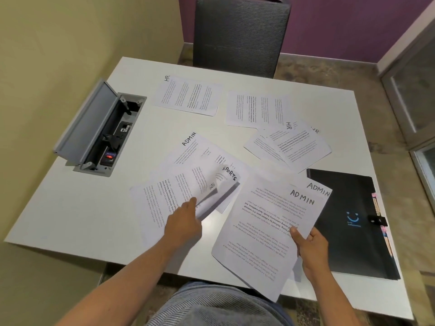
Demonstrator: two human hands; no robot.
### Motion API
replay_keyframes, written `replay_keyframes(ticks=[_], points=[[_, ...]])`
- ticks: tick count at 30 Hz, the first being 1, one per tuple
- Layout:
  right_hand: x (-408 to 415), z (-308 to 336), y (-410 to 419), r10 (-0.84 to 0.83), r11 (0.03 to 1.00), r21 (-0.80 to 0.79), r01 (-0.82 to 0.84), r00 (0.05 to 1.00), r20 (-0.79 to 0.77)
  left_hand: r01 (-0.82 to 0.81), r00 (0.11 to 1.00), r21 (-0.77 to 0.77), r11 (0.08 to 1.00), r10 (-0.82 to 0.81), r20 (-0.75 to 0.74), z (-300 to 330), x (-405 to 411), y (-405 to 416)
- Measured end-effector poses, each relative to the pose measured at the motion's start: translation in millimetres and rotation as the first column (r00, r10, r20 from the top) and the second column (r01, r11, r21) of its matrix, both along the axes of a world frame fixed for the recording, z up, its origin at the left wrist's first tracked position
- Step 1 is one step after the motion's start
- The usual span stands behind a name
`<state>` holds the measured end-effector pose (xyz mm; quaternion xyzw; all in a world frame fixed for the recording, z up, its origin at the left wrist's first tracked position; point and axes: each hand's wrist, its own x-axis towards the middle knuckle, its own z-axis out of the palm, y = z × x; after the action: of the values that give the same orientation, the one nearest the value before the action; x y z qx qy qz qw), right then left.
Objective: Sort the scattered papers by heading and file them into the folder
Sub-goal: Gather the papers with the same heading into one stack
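while two admin sheets (270,222) are pinched at their near edge by the right hand (310,248), a curling sports sheet (219,187) is lifted by the left hand (184,220), seemingly by its corner. light, limp paper should be taken by an edge; the black folder (348,222) lies closed, right.

Three sheets headed ADMIN (302,197), two headed HR (167,78), one SPORTS sheet (229,173), one black folder (353,222).
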<state>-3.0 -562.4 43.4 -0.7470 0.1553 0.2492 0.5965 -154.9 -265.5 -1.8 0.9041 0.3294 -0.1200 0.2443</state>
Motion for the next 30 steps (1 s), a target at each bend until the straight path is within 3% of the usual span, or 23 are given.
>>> replay_keyframes(ticks=[7,18,23,30], points=[[-2,2,5,-0.008,1.000,0.016,0.008,1.000,0.000,0.145,0.989,-0.040,0.989,-0.145,0.000,-4,-9,36],[-8,6,13,-0.026,0.999,0.038,0.026,1.000,-0.004,0.197,0.979,0.042,0.979,-0.195,-0.060,-14,-27,62],[-5,6,15,-0.038,0.998,0.043,0.038,0.999,-0.007,0.235,0.945,0.092,0.968,-0.206,-0.253,-4,-19,48],[-1,4,6,-0.055,0.998,0.010,0.055,0.998,-0.002,0.285,0.946,0.199,0.938,-0.308,0.102,-7,29,20]])
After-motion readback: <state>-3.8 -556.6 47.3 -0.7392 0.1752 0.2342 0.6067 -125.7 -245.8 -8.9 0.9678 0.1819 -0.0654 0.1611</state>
